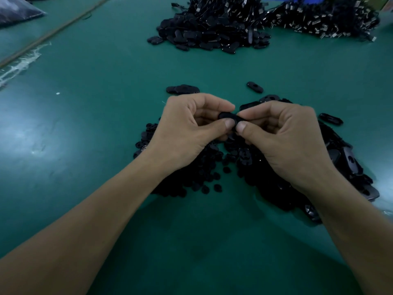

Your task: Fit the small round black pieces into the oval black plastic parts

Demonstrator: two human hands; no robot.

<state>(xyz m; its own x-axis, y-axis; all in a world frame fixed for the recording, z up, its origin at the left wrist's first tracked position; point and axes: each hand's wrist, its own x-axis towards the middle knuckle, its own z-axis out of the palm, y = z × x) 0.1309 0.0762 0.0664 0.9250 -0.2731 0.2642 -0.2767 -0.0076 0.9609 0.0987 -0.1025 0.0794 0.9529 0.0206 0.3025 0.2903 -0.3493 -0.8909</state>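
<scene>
Oval [230, 117] sat pinched in both grips, left hand [187, 130] and right hand [287, 141] steadying each end, probably for pressing; rounds [191, 177] heaped at 7 o'clock, handy.

A factory assembly bench: a green matted surface [106, 124] carries bulk heaps of identical black plastic parts [209, 37], with wired components [323, 20] just beside them.

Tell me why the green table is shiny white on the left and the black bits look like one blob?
Head view: light bounces off the green table as pale glare; the picture is dim, so the small round black pieces merge into one heap, and the oval black part pinched between left hand and right hand barely shows.
</scene>
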